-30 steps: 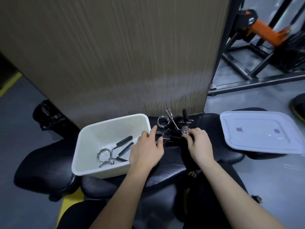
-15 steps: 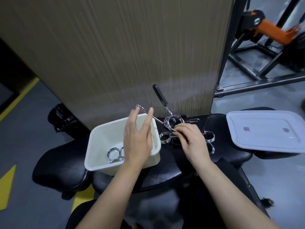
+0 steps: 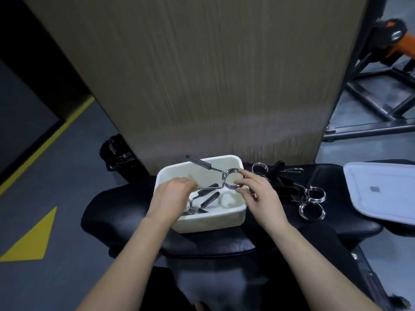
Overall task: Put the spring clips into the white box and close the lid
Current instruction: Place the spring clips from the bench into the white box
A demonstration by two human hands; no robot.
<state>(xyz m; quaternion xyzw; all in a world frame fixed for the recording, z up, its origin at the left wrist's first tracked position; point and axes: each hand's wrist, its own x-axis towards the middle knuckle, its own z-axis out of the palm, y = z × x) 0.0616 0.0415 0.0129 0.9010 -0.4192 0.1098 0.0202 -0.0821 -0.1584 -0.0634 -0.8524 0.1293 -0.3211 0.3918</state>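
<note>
The white box (image 3: 211, 221) sits open on a black padded seat (image 3: 208, 243). Above it a chrome spring clip with black handles (image 3: 229, 176) is held by both hands: my right hand (image 3: 260, 196) pinches its coil, my left hand (image 3: 173, 198) grips one handle over the box. Another spring clip (image 3: 206, 200) lies inside the box, partly hidden by my left hand. Several more spring clips (image 3: 312, 198) lie on the seat to the right of the box. The white lid (image 3: 381, 194) rests flat at the far right.
A tall wood-grain panel (image 3: 202, 75) stands directly behind the box. A black bag (image 3: 116, 153) sits on the floor at its left foot. Black metal frames and an orange machine (image 3: 393, 41) fill the upper right. Grey floor with yellow markings (image 3: 33, 239) lies to the left.
Both hands have carried a spring clip from the pile on the seat leftward to above the open box. The camera view has shifted left, so the box now sits nearer the centre.
</note>
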